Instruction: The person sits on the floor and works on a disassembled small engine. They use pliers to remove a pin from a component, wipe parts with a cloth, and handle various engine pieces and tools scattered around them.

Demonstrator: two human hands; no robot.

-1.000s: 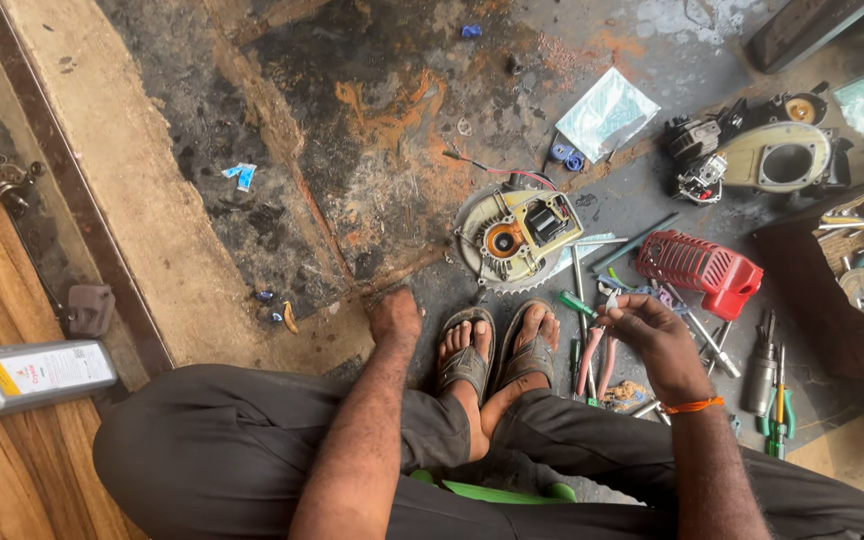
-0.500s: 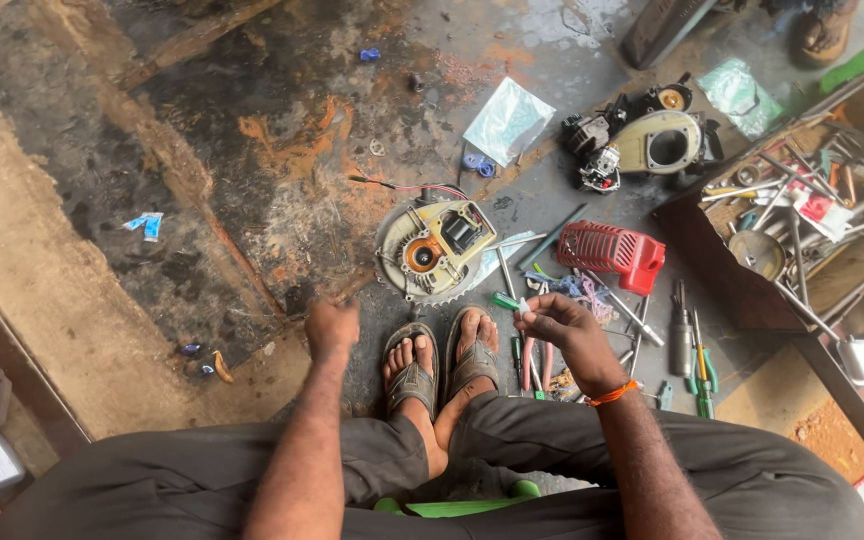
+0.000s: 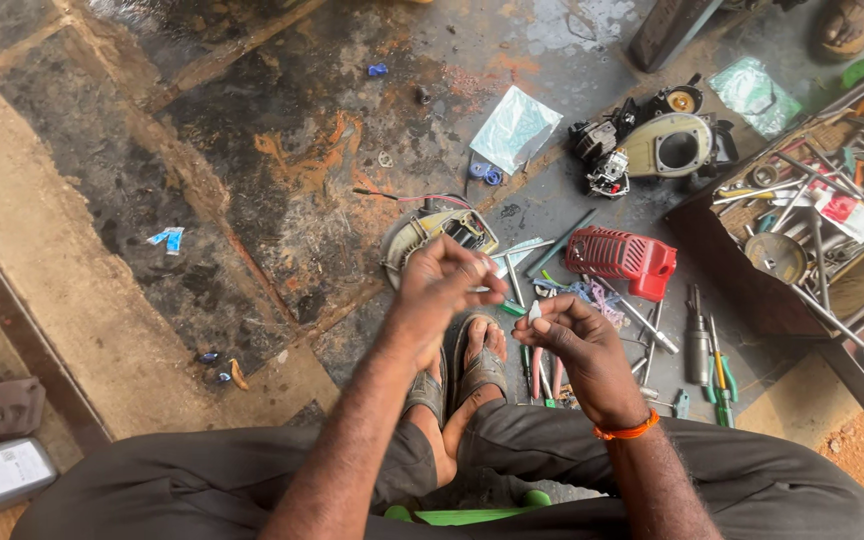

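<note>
Both hands were up off the floor, held over the sandalled feet (image 3: 457, 370). The right hand (image 3: 577, 355) had a small pale bit (image 3: 535, 312) pinched between thumb and fingertips, sitting right at the top of the fingers, too tiny to tell what it was. The left hand (image 3: 442, 285) was loosely curled, fingers bunched together, and I couldn't tell if it actually held anything. It sat just beside the right one, a little higher, the two not touching.

Right behind the left hand, on the stained concrete floor (image 3: 252, 200), lay the round engine cover (image 3: 432, 235) with its wires sticking out, partly hidden by the knuckles. The red plastic grille cover (image 3: 622, 260) was off to the right of that, well clear of both hands. Screwdrivers and pliers (image 3: 707, 350) were scattered near the right wrist, which had an orange band (image 3: 627, 432). The cream-coloured engine housing (image 3: 667, 145) sat further back, next to an open toolbox (image 3: 812, 230).
</note>
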